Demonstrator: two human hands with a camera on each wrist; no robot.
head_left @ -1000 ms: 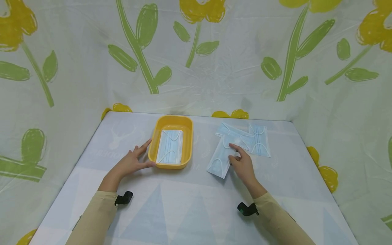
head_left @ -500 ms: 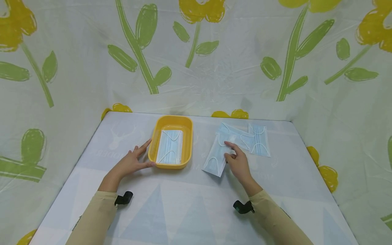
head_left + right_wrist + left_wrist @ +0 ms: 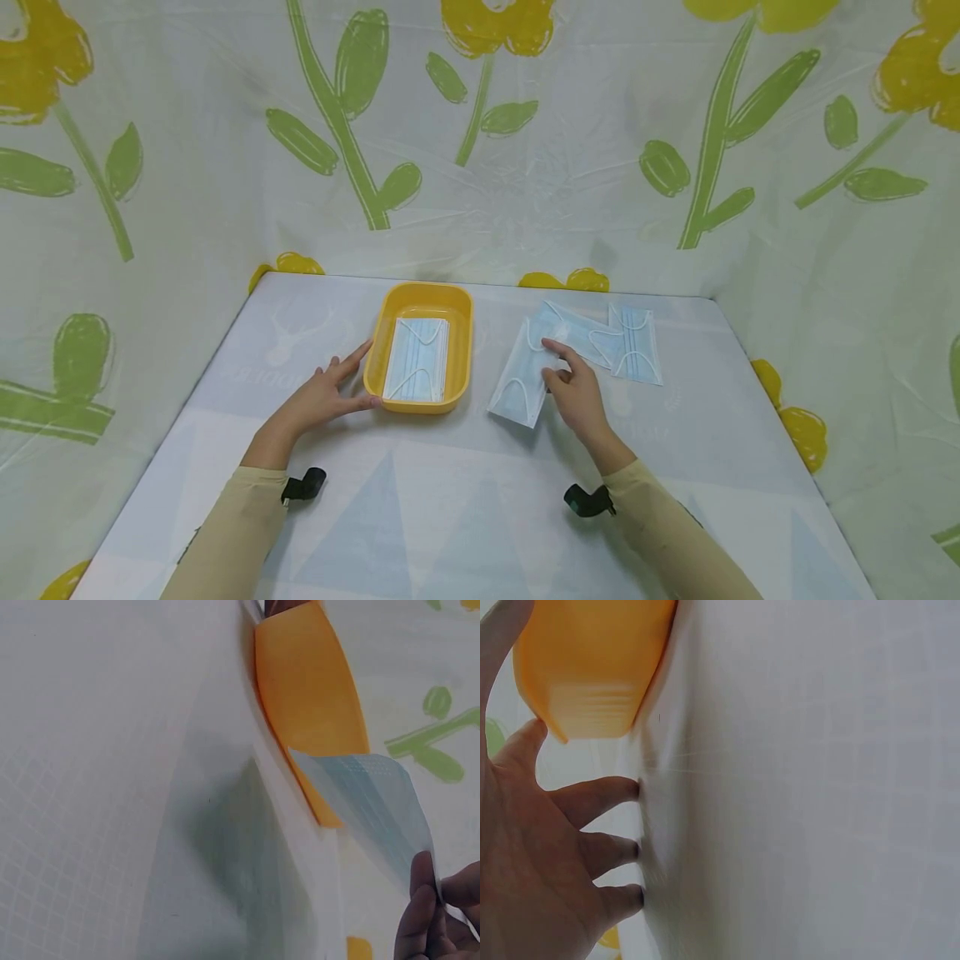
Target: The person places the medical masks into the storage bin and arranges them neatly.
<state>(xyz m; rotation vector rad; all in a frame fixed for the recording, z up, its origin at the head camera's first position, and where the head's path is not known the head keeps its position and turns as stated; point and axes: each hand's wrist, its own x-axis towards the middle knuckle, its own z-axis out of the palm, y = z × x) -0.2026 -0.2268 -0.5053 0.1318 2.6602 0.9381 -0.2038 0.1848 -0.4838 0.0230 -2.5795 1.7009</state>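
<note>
My right hand (image 3: 579, 400) pinches a light blue face mask (image 3: 519, 379) by its right edge, between thumb and fingers. In the right wrist view the held mask (image 3: 375, 799) hangs raised over the table with a shadow below. My left hand (image 3: 318, 400) is spread at the left side of a yellow tray (image 3: 462, 358), index fingertip and thumb at its rim. The left wrist view has the other fingers (image 3: 604, 799) straight, their tips at the tabletop. Inside the tray lies a stack of face masks (image 3: 415, 362).
Right of the held mask, another face mask (image 3: 577, 325) overlaps a further face mask (image 3: 637, 342) on the table. A pale patterned cloth covers the table (image 3: 450, 517). Flower-printed curtains (image 3: 570, 183) stand behind and on both sides.
My right hand has moved left and slightly away from me, carrying the pinched mask toward the tray. The left hand and the tray have stayed in place.
</note>
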